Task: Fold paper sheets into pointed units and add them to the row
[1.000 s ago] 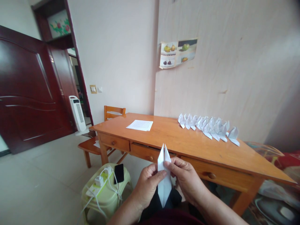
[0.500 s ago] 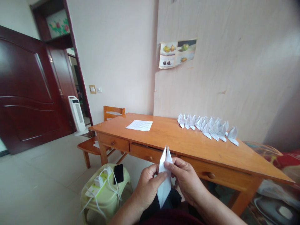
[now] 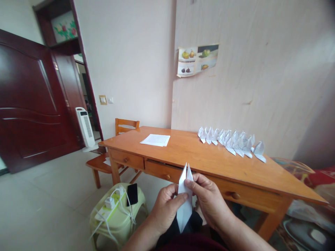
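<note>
Fingers (image 3: pixel 182 198) of the left hand (image 3: pixel 165 206) and right hand (image 3: pixel 211 196) are pinched closed on a folded white paper (image 3: pixel 184 213), its twin tips held toward a wooden desk (image 3: pixel 183 153). On the desk, printed sheets (image 3: pixel 155 140) are stacked; folded paper figures (image 3: pixel 237 142) are lined up at right. A phone (image 3: pixel 132 194) is set on a green stool (image 3: pixel 120 223).

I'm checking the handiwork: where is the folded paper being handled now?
In the head view, the folded paper is low, just right of centre, held by the left hand and right hand before the wooden table.
</note>
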The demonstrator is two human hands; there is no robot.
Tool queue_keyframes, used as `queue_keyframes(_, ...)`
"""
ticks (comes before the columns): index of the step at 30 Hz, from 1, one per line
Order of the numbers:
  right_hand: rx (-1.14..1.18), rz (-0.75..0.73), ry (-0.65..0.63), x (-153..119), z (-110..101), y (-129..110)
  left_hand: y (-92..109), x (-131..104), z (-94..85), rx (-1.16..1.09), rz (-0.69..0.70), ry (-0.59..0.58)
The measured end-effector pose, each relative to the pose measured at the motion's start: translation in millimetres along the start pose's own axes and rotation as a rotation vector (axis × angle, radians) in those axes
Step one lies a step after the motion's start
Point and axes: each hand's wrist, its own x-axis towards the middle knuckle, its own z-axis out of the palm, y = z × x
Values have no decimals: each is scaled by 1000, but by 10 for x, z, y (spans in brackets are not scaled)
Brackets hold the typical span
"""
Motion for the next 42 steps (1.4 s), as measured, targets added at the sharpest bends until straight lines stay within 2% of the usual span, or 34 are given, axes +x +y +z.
queue_keyframes(4,-21,-3,18,10,-2,-1,-30,6,-7,-64,-10,-34)
queue_keyframes(10,-10,-46,47,50,-9,-55,-83,-6,-10,-25,-27,-25)
queue_keyframes(35,158,-11,73,130,52,-192,-98,3,-1,47,27,-54)
queue_keyframes(42,149,-36,130,184,46,-260,-158,9,-16,48,7,-73)
